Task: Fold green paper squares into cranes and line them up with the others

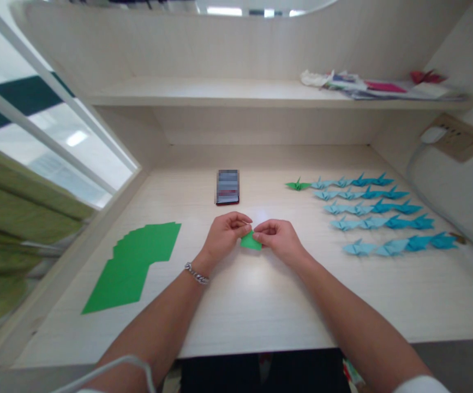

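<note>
A small folded piece of green paper (250, 242) lies on the pale desk (261, 295) between my two hands. My left hand (223, 234), with a metal bracelet on the wrist, pinches the paper's upper left edge, fingers curled. Fingers of my right hand (279, 236) are closed on the paper's upper right corner. Both hands rest low on the desk near its middle.
A fanned stack of green paper sheets (133, 265) lies at the left. A phone (227, 187) sits behind my hands. One green paper crane (298, 185) and several blue paper cranes (379, 215) stand in rows at the right. Papers (379, 87) lie on the shelf above.
</note>
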The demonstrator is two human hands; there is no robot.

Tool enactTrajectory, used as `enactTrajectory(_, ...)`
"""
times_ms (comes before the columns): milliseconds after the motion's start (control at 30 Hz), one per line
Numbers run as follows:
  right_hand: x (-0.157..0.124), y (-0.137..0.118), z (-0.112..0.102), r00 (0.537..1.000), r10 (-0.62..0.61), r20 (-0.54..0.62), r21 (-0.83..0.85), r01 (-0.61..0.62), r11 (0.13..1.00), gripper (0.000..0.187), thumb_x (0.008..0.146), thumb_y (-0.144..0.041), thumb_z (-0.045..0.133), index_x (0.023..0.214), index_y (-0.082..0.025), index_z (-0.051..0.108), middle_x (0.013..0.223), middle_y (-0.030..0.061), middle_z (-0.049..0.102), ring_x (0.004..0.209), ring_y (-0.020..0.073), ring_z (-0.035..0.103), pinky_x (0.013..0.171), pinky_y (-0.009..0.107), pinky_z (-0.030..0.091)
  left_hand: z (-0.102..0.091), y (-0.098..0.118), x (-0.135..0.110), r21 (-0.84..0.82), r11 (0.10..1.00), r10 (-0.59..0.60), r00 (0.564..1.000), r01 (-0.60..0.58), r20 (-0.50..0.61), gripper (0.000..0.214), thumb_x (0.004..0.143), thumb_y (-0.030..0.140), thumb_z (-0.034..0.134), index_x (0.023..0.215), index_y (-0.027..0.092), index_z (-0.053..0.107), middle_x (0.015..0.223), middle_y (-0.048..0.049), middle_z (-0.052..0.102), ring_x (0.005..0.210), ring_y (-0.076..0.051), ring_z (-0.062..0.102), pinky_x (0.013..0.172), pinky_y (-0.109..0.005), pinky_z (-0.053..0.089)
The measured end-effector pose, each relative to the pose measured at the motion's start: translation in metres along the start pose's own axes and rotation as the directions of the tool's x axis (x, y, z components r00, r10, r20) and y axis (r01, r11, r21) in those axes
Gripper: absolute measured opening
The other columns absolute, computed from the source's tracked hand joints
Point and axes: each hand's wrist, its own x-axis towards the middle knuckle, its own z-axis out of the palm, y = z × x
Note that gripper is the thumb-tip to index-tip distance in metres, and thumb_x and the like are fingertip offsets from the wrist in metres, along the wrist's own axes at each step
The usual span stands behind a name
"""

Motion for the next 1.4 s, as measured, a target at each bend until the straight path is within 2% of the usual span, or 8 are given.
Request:
enactTrajectory(233, 0.001, 0.001, 0.002, 0.998, -0.019, -0.061, 0.040, 0.022, 0.999, 0.027, 0.058, -0.031, 0.076, 0.077, -0.015, 0.064, 0.061, 0.0011, 0.063, 0.053, 0.0124, 0.057, 0.051, 0.026, 0.048, 0.002, 0.003, 0.001, -0.146, 0.988, -0.058, 0.998, 0.052, -0.033, 0.027, 0.072, 0.033, 0.068, 0.092, 0.014, 0.066, 0.065, -0.0005, 0.062, 0.055, -0.010, 0.056, 0.053, -0.023, 0.045)
enactTrajectory(433, 0.003, 0.002, -0.001, 0.995, -0.054, -0.086, 0.010, 0.055, 0.998, 0.026, 0.059, -0.030, 0.075, 0.078, -0.015, 0.063, 0.062, 0.0010, 0.063, 0.055, 0.0133, 0.058, 0.052, 0.026, 0.047, 0.006, 0.002, -0.001, -0.023, 0.999, -0.026, 1.000, 0.026, -0.017, 0.031, 0.064, 0.025, 0.075, 0.090, 0.013, 0.064, 0.069, -0.0020, 0.065, 0.063, -0.012, 0.060, 0.061, -0.024, 0.047)
enactTrajectory(600, 0.003, 0.005, -0.001, 0.999, -0.028, -0.028, -0.105, 0.025, 0.994, 0.017, 0.065, -0.026, 0.068, 0.077, -0.015, 0.063, 0.060, 0.0003, 0.061, 0.052, 0.0121, 0.056, 0.051, 0.025, 0.046, 0.006, -0.001, -0.002, 0.029, 0.998, 0.051, 0.999, -0.051, -0.001, 0.021, 0.065, 0.019, 0.072, 0.083, 0.014, 0.062, 0.065, 0.0005, 0.061, 0.058, -0.010, 0.056, 0.055, -0.021, 0.043)
enactTrajectory(833, 0.007, 0.012, -0.004, 0.996, -0.080, 0.028, -0.270, 0.085, 0.959, 0.014, 0.071, -0.028, 0.060, 0.069, -0.015, 0.062, 0.062, 0.0001, 0.060, 0.057, 0.0111, 0.053, 0.055, 0.023, 0.043, 0.007, -0.001, -0.003, 0.051, 0.995, 0.082, 0.996, -0.084, 0.040, 0.016, 0.067, 0.015, 0.070, 0.081, 0.014, 0.062, 0.064, 0.0014, 0.058, 0.057, -0.008, 0.052, 0.053, -0.020, 0.040)
enactTrajectory(933, 0.006, 0.011, -0.004, 0.994, -0.105, 0.025, -0.279, 0.108, 0.954, 0.014, 0.073, -0.030, 0.059, 0.072, -0.015, 0.062, 0.064, 0.0000, 0.060, 0.058, 0.0110, 0.053, 0.055, 0.023, 0.042, 0.007, 0.000, -0.003, 0.043, 0.995, 0.086, 0.996, -0.087, 0.025, 0.016, 0.067, 0.016, 0.069, 0.081, 0.014, 0.062, 0.064, 0.0012, 0.058, 0.056, -0.009, 0.052, 0.053, -0.020, 0.040)
enactTrajectory(1100, 0.002, 0.007, -0.005, 0.994, -0.077, 0.073, -0.340, 0.097, 0.936, 0.015, 0.076, -0.029, 0.056, 0.070, -0.016, 0.062, 0.061, 0.0004, 0.061, 0.057, 0.0119, 0.055, 0.056, 0.024, 0.042, 0.005, 0.001, -0.003, 0.026, 0.996, 0.085, 0.996, -0.084, -0.014, 0.019, 0.066, 0.018, 0.071, 0.083, 0.013, 0.062, 0.064, 0.0007, 0.059, 0.057, -0.009, 0.053, 0.053, -0.021, 0.041)
enactTrajectory(1200, 0.002, 0.006, -0.005, 0.993, -0.109, 0.051, -0.371, 0.120, 0.921, 0.016, 0.077, -0.028, 0.056, 0.069, -0.016, 0.062, 0.062, 0.0007, 0.062, 0.058, 0.0122, 0.056, 0.057, 0.024, 0.042, 0.004, 0.003, -0.002, 0.014, 0.997, 0.079, 0.997, -0.079, -0.015, 0.020, 0.066, 0.018, 0.071, 0.083, 0.013, 0.061, 0.064, 0.0006, 0.059, 0.056, -0.009, 0.053, 0.053, -0.020, 0.041)
enactTrajectory(1400, 0.003, 0.009, -0.005, 0.996, -0.067, 0.065, -0.358, 0.086, 0.930, 0.015, 0.078, -0.028, 0.056, 0.070, -0.016, 0.061, 0.061, 0.0016, 0.064, 0.057, 0.0119, 0.057, 0.057, 0.024, 0.043, -0.002, 0.003, 0.000, -0.018, 0.997, 0.079, 0.995, -0.080, -0.056, 0.023, 0.065, 0.018, 0.074, 0.083, 0.013, 0.061, 0.066, 0.0003, 0.059, 0.059, -0.009, 0.054, 0.054, -0.020, 0.042)
